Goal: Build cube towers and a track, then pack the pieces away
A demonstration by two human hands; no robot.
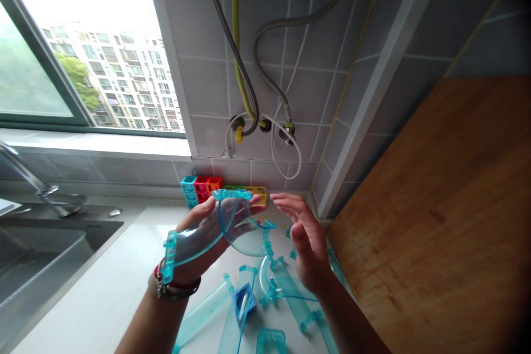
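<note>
Clear curved track pieces with teal edges and end connectors, looking like toy ball-run parts, rest across the raised palm of my left hand (211,255). One curved track piece (232,194) has its upper connector by my fingers, and another teal connector (168,257) sits near my wrist. My left thumb lies along the piece, while the fingers show partly through the clear plastic. To the right, my right hand (306,238) is raised with fingers apart and slightly bent, holding nothing. Beneath both hands, straight teal track pieces (290,287) and a blue block (244,303) lie on the counter.
Coloured cube blocks (202,188) line the tiled wall. A sink (45,265) with a faucet (58,199) is at the left, below a window. Hoses (259,38) hang on the wall. A large wooden board (435,221) leans at the right.
</note>
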